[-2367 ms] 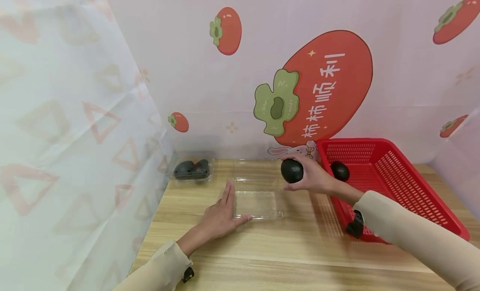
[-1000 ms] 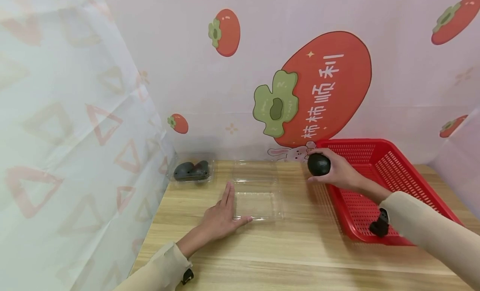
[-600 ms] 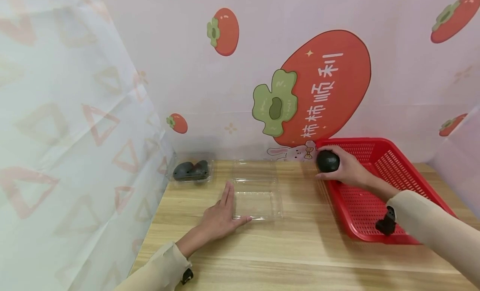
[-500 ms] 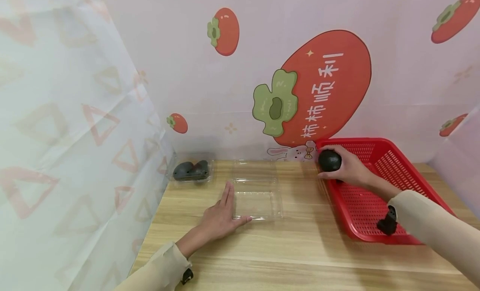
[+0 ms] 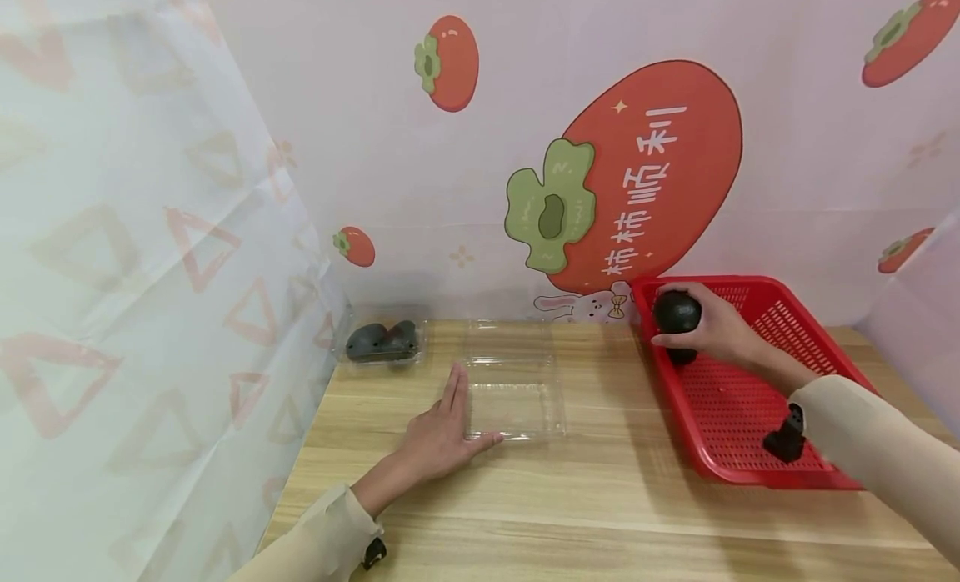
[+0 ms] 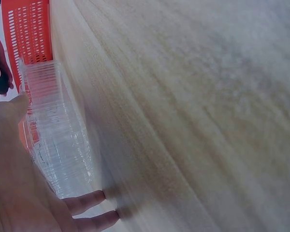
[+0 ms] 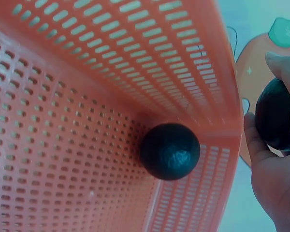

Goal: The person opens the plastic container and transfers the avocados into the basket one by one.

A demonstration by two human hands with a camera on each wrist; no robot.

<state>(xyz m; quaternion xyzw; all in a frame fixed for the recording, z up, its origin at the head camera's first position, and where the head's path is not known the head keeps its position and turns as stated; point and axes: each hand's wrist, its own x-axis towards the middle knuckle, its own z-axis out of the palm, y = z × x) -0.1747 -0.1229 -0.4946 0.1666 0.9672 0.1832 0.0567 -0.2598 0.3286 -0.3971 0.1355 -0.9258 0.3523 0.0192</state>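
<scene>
Right hand (image 5: 720, 328): clamped round a dark, glossy fruit (image 5: 677, 312), thumb on one side, fingers on the other. You had it above the far-left part of the red basket (image 5: 693, 436). Judged firm, moderately heavy, perhaps slick; your grip round its widest part seemed the right one, squeezing gently against bruising.

Left hand (image 5: 435, 440): well apart from the right, fingers straight, at the left edge of a clear plastic box (image 5: 513, 408), thumb at its near edge. Box judged light, flexy, apt to skid; best steadied by its rim.

Beyond: a second dark fruit (image 7: 170, 151) lay in the basket, apart from yours. Far left on the counter (image 5: 525, 515), a clear pack (image 5: 421, 342) held dark fruits.
</scene>
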